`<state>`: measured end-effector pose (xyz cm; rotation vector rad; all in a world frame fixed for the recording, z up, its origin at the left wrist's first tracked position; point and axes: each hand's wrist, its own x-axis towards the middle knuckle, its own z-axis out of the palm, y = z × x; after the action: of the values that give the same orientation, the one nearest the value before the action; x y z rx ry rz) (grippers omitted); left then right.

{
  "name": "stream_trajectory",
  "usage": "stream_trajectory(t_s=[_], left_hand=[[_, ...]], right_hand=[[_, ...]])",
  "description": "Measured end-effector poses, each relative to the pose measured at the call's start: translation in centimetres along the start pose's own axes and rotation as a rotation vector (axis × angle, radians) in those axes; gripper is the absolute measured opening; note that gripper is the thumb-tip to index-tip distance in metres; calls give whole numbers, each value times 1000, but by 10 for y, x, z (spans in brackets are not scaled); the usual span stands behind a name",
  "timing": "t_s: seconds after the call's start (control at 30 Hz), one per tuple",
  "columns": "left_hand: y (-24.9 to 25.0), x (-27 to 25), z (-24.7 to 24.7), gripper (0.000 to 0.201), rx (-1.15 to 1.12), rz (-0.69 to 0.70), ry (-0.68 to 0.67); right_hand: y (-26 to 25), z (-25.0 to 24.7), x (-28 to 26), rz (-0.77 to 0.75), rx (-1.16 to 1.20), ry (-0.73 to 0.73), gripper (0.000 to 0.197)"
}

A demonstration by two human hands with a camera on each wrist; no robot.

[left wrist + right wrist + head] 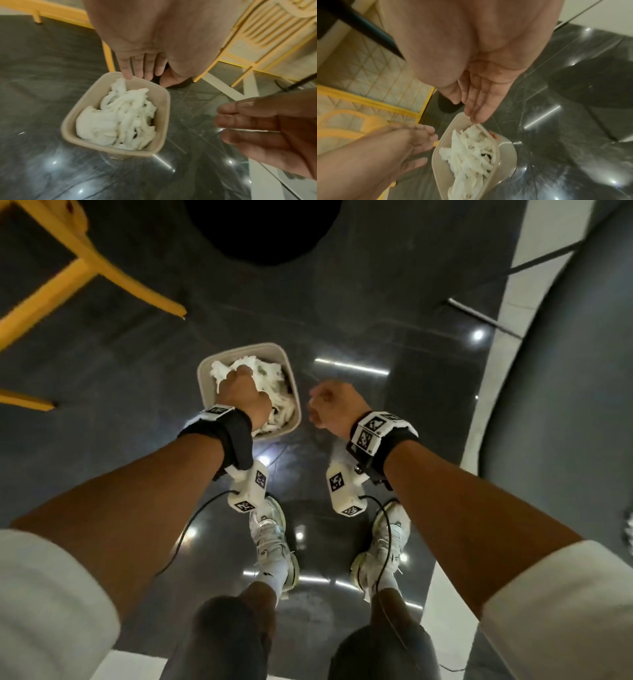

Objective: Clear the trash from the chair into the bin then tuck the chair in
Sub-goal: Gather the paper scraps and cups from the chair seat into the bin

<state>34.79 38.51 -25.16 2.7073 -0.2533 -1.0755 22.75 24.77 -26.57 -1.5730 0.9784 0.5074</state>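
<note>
While both hands are held above a small beige bin (pixel 205 371) on the dark glossy floor (pixel 342 302), crumpled white tissue paper (pixel 120 117) is seen heaped inside the bin, close to its rim. The left hand (pixel 245 393) is positioned directly over the bin, its fingers (pixel 137 65) straight and empty in the left wrist view, with nothing pinched. The right hand (pixel 330 405) is held just beside the bin, over bare floor, its fingers (pixel 476 102) extended and relaxed, likewise empty. A yellow chair (pixel 78 268) stands to the left, well apart from the bin; its seat cannot be seen, so whether any trash is left there cannot be told. The clearing step is judged largely done.

Some risks are judged from here. Because the tissue is piled high and loose, a piece could be caught by withdrawing fingers and dragged out onto the floor. The light bin could be tipped if knocked by a hand or a foot (pixel 270 529) when the person turns toward the chair.
</note>
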Motion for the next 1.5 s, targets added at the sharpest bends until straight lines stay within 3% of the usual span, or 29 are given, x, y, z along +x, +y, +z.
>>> stream_trajectory(t_s=[0.23,0.43,0.53,0.6,0.73,0.9,1.07,1.17,1.3,1.5], left_hand=[[181,-94,36,35,3,432,39],[310,-208,112,17,192,887,-71],[354,-248,153,27,370,1101,-163],[378,-270,179,39,414,1163,-184],[424,-289,219,70,444,1197,-141],[468,-265,238,101,741,1151,-158],[489,-248,256,117,778,1077,-194],[489,-244,266,99,809,1127,-224],[479,-237,258,42,792,1186,-237],[442,-209,200,21,731,936,-206]], right_hand=[[44,-145,-114,-20,338,286,11],[117,-255,-197,31,360,500,17],[149,-305,-244,136,276,674,20],[171,-334,-273,196,185,795,23],[222,-369,-307,234,-103,920,32],[247,-372,-310,303,-237,764,32],[250,-373,-295,317,-251,661,31],[247,-381,-293,337,-304,641,38],[240,-400,-292,316,-320,662,39],[221,-421,-286,266,-362,683,34]])
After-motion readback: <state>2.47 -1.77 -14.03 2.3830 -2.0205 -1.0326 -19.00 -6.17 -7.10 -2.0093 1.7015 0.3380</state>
